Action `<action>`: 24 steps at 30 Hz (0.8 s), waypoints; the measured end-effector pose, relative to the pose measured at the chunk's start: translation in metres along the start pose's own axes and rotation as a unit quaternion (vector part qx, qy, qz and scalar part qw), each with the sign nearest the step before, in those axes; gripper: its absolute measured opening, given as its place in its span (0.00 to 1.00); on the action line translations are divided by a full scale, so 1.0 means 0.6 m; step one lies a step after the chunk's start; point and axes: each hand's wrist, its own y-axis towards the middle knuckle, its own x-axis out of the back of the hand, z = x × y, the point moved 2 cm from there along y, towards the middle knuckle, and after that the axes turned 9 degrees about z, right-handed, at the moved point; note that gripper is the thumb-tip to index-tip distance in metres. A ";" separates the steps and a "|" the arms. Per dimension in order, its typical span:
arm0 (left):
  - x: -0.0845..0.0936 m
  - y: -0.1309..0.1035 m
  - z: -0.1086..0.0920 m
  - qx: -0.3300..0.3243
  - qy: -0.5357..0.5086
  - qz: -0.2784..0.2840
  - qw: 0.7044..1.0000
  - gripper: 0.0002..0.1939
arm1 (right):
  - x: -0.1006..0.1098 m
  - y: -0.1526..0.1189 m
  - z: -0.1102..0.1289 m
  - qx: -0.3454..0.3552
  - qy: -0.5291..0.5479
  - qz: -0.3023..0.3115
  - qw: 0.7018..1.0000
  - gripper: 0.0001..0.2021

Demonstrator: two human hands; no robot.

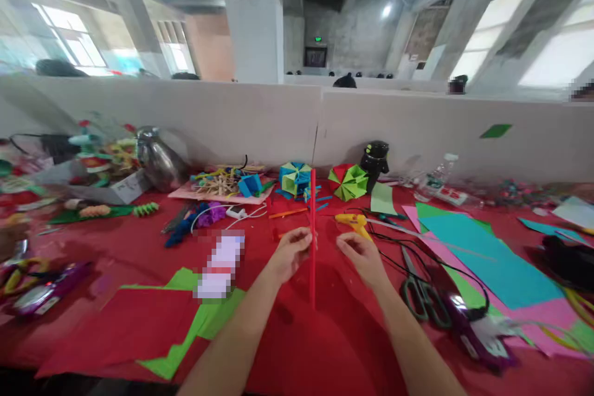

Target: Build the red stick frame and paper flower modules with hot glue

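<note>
A long thin red paper strip (pixel 312 278) stands upright in front of me, edge towards the camera. My left hand (pixel 292 253) is closed on it, pinching it near the middle between thumb and fingers. My right hand (pixel 361 255) is a short way to the right of the strip, apart from it. Its fingers are loosely bent with a small gap at the tips, and nothing shows in them. Just behind that hand lies a yellow glue gun (pixel 352 221). Folded paper pieces, one blue and green (pixel 296 179), one red and green (pixel 348 182), stand farther back.
Scissors (pixel 423 297) and dark cables lie at right, beside coloured paper sheets (pixel 492 260). Red paper (pixel 134 322) over green sheets and a blurred-out phone-like object (pixel 221 266) lie at left. A metal jug (pixel 160 161), a water bottle (pixel 437 176) and a white partition (pixel 232 111) are behind.
</note>
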 end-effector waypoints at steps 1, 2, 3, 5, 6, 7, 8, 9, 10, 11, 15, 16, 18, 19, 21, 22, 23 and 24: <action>0.000 -0.001 -0.001 -0.003 0.000 0.002 1.000 0.20 | -0.001 -0.004 0.000 0.001 0.017 0.003 1.000 0.14; 0.000 -0.002 -0.001 -0.006 -0.001 0.005 1.000 0.20 | -0.002 -0.008 0.000 0.001 0.030 0.003 1.000 0.16; 0.000 -0.004 -0.002 -0.011 -0.002 0.007 1.000 0.20 | -0.004 -0.011 0.000 -0.001 0.039 0.002 0.999 0.17; -0.002 -0.006 -0.002 -0.021 -0.005 0.013 1.000 0.19 | -0.010 -0.018 0.000 -0.007 0.051 -0.014 0.999 0.21; -0.004 -0.008 -0.002 -0.027 -0.007 0.016 0.999 0.19 | -0.013 -0.021 0.000 -0.013 0.048 -0.025 0.998 0.22; -0.006 -0.009 -0.002 -0.034 -0.008 0.020 0.999 0.19 | -0.015 -0.024 0.000 -0.019 0.034 -0.031 0.999 0.23; -0.007 -0.010 -0.002 -0.042 -0.008 0.025 0.999 0.18 | -0.018 -0.026 0.001 -0.022 0.011 -0.026 0.999 0.23; -0.008 -0.010 -0.002 -0.050 -0.008 0.030 0.998 0.18 | -0.020 -0.028 0.003 -0.021 -0.016 -0.014 1.000 0.23; -0.008 -0.010 -0.002 -0.058 -0.008 0.033 0.998 0.17 | -0.022 -0.030 0.005 -0.015 -0.037 0.000 0.999 0.22; -0.007 -0.010 -0.002 -0.067 -0.007 0.033 0.997 0.17 | -0.023 -0.032 0.008 -0.008 -0.050 0.019 0.999 0.19; 0.000 -0.008 -0.004 -0.108 -0.005 0.019 0.994 0.17 | -0.038 -0.040 0.014 -0.012 -0.020 0.108 0.994 0.17; 0.001 -0.008 -0.005 -0.120 -0.003 0.016 0.993 0.17 | -0.044 -0.042 0.014 -0.018 -0.015 0.122 0.992 0.18; 0.003 -0.007 -0.007 -0.142 0.003 0.008 0.990 0.17 | -0.059 -0.046 0.013 -0.018 -0.025 0.123 0.992 0.17; 0.004 -0.006 -0.007 -0.152 0.008 0.003 0.988 0.17 | -0.065 -0.047 0.011 -0.011 -0.035 0.113 0.993 0.16; 0.005 -0.005 -0.007 -0.166 0.019 -0.004 0.986 0.17 | -0.075 -0.048 0.009 0.002 -0.045 0.090 0.995 0.14; 0.005 -0.005 -0.007 -0.172 0.024 -0.007 0.985 0.17 | -0.078 -0.047 0.008 0.006 -0.045 0.082 0.996 0.14; 0.005 -0.005 -0.007 -0.176 0.029 -0.010 0.984 0.17 | -0.080 -0.046 0.007 0.009 -0.041 0.078 0.996 0.13; 0.005 -0.005 -0.006 -0.179 0.035 -0.009 0.983 0.17 | -0.080 -0.045 0.008 0.008 -0.034 0.074 0.997 0.13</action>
